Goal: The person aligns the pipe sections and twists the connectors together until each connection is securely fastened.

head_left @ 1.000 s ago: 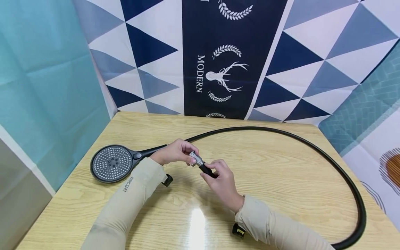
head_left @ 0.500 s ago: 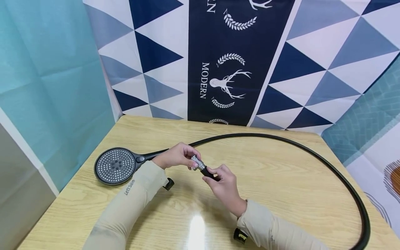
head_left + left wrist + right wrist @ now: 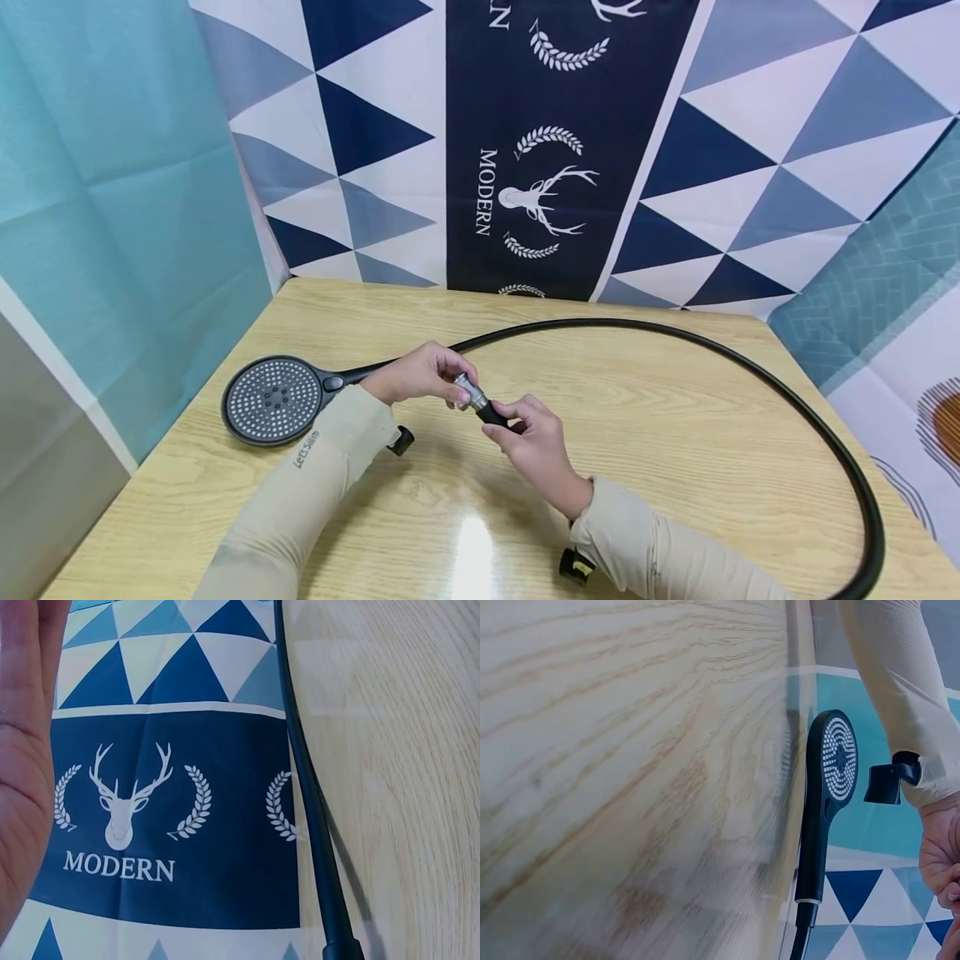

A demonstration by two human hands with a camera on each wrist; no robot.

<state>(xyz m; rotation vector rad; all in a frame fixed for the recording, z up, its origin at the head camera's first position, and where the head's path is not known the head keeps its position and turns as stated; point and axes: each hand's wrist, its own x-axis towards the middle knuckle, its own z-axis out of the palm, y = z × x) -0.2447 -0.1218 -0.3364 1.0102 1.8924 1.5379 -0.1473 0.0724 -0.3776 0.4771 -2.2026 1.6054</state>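
Hose end (image 3: pixel 491 411) — silver fitting (image 3: pixel 467 389) — between both hands

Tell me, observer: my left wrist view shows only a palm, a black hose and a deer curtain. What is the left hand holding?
Observer: The left hand pinches a silver fitting on the hose end.
Operator: And the right hand?
Observer: It grips that black hose end behind the fitting.
Operator: Where does the hose lead?
Observer: Round the table's right side to a shower head lying face up.
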